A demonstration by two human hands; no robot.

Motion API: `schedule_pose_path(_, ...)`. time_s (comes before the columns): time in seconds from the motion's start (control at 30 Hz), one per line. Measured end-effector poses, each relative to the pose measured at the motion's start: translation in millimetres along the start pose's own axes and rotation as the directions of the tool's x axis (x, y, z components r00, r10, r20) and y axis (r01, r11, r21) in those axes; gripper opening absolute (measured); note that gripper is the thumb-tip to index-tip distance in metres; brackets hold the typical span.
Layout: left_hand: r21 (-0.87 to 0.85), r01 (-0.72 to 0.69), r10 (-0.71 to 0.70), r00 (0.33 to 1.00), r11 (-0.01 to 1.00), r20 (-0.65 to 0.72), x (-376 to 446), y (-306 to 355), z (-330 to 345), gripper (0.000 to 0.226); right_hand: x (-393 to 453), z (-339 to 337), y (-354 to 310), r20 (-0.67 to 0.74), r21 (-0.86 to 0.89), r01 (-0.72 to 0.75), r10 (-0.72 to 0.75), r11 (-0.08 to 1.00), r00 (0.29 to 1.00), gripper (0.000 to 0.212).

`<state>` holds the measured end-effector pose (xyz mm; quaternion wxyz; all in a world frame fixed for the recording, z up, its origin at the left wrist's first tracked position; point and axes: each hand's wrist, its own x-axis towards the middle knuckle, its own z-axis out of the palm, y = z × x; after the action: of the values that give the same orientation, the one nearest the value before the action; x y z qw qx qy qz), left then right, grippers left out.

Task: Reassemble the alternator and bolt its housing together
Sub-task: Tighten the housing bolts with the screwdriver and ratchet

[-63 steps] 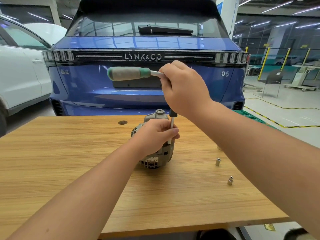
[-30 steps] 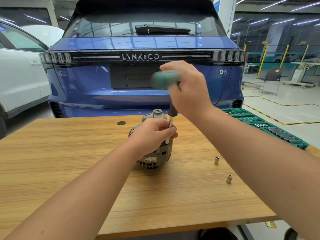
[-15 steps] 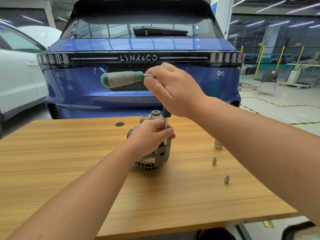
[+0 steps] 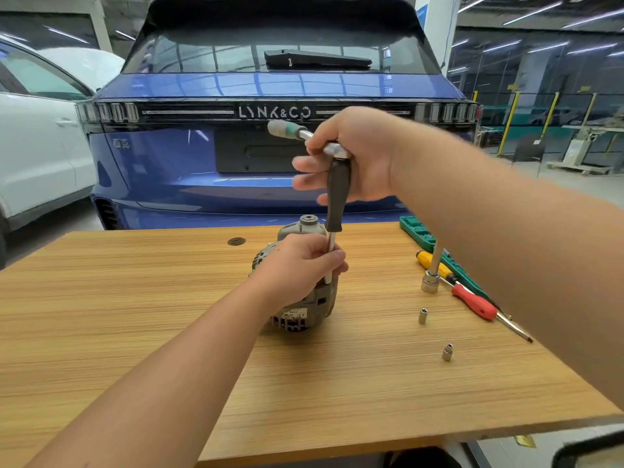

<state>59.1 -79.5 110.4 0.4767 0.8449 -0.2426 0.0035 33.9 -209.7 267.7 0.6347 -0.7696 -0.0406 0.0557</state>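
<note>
The alternator (image 4: 304, 285) stands mid-table (image 4: 135, 315), the left hand (image 4: 300, 268) curled round its top and the driver shaft (image 4: 331, 255). At twelve o'clock above it the right hand (image 4: 351, 157) grips the ratchet (image 4: 324, 143) head, lower fingers loose. At three o'clock lie two sockets (image 4: 422, 315), screwdrivers (image 4: 472, 304)

Matt cast-metal alternator (image 4: 305, 298), shiny steel ratchet (image 4: 332, 150), wood-grain table (image 4: 135, 315), glossy blue car (image 4: 270, 89)
</note>
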Motion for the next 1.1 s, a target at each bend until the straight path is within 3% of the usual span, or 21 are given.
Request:
schedule_pose_path(0.1,0.005,-0.013,0.013,1.000,1.000,-0.007,1.1,-1.1,0.1,0.018,8.4,6.9,26.4,-0.064,0.515,0.054,-0.024,0.856,0.998,0.015)
schedule_pose_path(0.17,0.021,-0.014,0.015,1.000,1.000,-0.010,1.9,-0.3,0.7,0.019,13.4,11.4,39.8,-0.216,0.674,0.173,-0.033,0.718,0.976,0.013)
schedule_pose_path(0.2,0.025,-0.014,0.014,1.000,1.000,-0.012,2.3,0.2,1.2,0.019,13.1,12.5,44.5,-0.294,0.670,0.253,-0.064,0.697,0.954,0.013)
schedule_pose_path(0.27,0.028,-0.012,0.012,1.000,1.000,-0.013,2.9,1.6,1.6,0.018,10.9,13.9,52.5,-0.452,0.456,0.468,-0.255,0.757,0.855,0.012)
schedule_pose_path(0.3,0.028,-0.009,0.010,1.000,1.000,-0.010,2.6,2.3,1.8,0.017,7.2,14.0,56.9,-0.499,0.158,0.589,-0.451,0.793,0.740,0.013)
schedule_pose_path(0.33,0.029,-0.007,0.007,1.000,1.000,-0.007,2.4,2.5,1.8,0.016,4.4,13.0,60.9,-0.454,-0.230,0.649,-0.670,0.725,0.588,0.016)
schedule_pose_path(0.37,0.031,-0.004,0.004,1.000,1.000,-0.004,2.0,2.3,1.7,0.015,3.9,11.2,64.5,-0.312,-0.540,0.631,-0.829,0.556,0.464,0.019)
schedule_pose_path(0.4,0.036,0.000,0.000,1.000,0.999,-0.002,1.3,2.4,1.7,0.014,5.2,8.8,66.8,-0.173,-0.716,0.574,-0.898,0.397,0.405,0.021)
schedule_pose_path(0.47,0.044,0.000,0.000,1.000,0.999,-0.004,0.3,2.4,1.6,0.012,6.4,5.7,64.8,-0.061,-0.810,0.505,-0.899,0.298,0.434,0.022)
schedule_pose_path(0.63,0.042,-0.004,0.005,1.000,0.999,-0.018,-1.2,3.8,1.0,0.014,5.2,6.9,57.8,0.027,-0.820,0.495,-0.844,0.287,0.535,0.027)
schedule_pose_path(0.8,0.050,-0.003,0.004,1.000,0.999,-0.017,-1.4,5.0,1.0,0.015,5.0,2.0,50.9,0.148,-0.829,0.493,-0.745,0.266,0.651,0.050)
schedule_pose_path(0.97,0.044,-0.005,0.005,1.000,0.999,-0.015,-2.3,5.4,0.7,0.017,3.4,-0.9,43.0,0.280,-0.828,0.537,-0.707,0.164,0.649,0.042)
schedule_pose_path(1.03,0.033,-0.001,0.001,1.000,0.999,-0.017,-2.4,5.0,0.5,0.017,2.8,2.4,33.7,0.289,-0.873,0.474,-0.660,0.115,0.693,0.039)
schedule_pose_path(1.1,0.025,-0.001,0.001,1.000,1.000,-0.014,-2.7,4.4,0.2,0.017,5.5,6.6,15.2,0.231,-0.941,0.330,-0.569,0.076,0.789,0.040)
